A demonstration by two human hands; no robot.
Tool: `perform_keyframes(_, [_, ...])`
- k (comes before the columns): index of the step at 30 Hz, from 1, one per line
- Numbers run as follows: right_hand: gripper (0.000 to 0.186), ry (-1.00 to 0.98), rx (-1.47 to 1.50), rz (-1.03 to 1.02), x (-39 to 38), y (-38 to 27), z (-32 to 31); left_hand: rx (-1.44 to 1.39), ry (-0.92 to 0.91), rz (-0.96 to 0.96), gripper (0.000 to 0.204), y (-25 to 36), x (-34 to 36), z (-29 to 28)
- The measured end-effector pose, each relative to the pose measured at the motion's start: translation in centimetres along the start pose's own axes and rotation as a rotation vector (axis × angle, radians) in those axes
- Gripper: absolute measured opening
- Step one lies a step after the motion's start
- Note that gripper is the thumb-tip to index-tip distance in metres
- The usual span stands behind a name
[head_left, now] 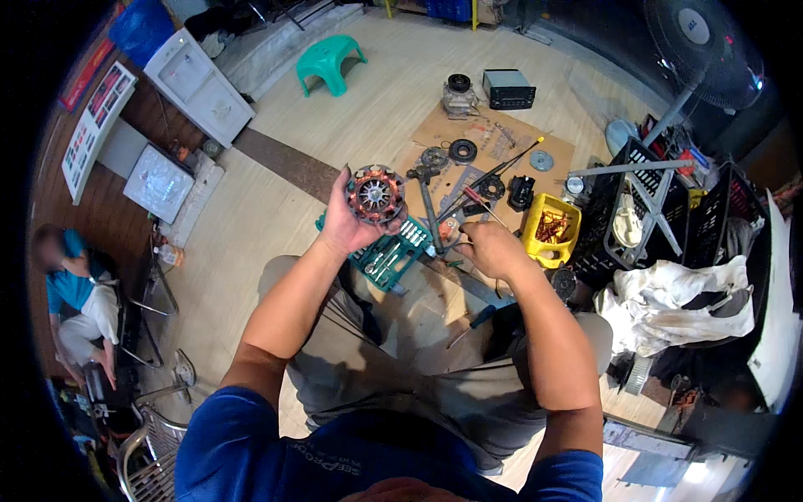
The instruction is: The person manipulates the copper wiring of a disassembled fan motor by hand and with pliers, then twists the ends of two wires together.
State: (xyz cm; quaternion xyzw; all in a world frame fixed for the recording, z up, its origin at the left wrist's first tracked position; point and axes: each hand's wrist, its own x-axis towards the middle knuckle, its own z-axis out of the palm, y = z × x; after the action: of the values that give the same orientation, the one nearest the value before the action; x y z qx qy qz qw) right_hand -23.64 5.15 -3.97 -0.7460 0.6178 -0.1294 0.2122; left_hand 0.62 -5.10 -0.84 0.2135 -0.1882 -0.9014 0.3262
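Observation:
My left hand [341, 219] is wrapped round an alternator part [375, 196], a round metal housing with copper windings and a finned centre, and holds it up with the open face showing. My right hand [493, 249] is curled closed, thumb against fingers, low over the cardboard; what it may pinch is too small to tell. Just left of it lies a hammer [429, 209], its handle end near my fingertips. Beyond my right knuckles is a red-handled screwdriver [477, 197]. Below my left hand, a green socket set case [390, 258] lies open with tools in it.
Round metal parts, including a black pulley [462, 151], lie on the cardboard [422, 132]. On the right are a cut yellow container [539, 251], black crates [598, 205], white cloth [669, 305] and a fan [698, 42]. A green stool [328, 63] stands ahead; a seated person [79, 280] is left.

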Motion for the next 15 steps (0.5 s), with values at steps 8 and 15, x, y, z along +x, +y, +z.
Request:
perform_keyframes(8, [0.027,0.052,0.034,-0.061,1.8,-1.0,0.3,0.147,-0.163,0.023,0.073,0.7,1.1,-1.6])
perform_keyframes(15, [0.028,-0.054,-0.055,-0.038,3.4,0.0,1.2,0.117,-0.097,0.047,0.081,0.8,1.6,-1.2])
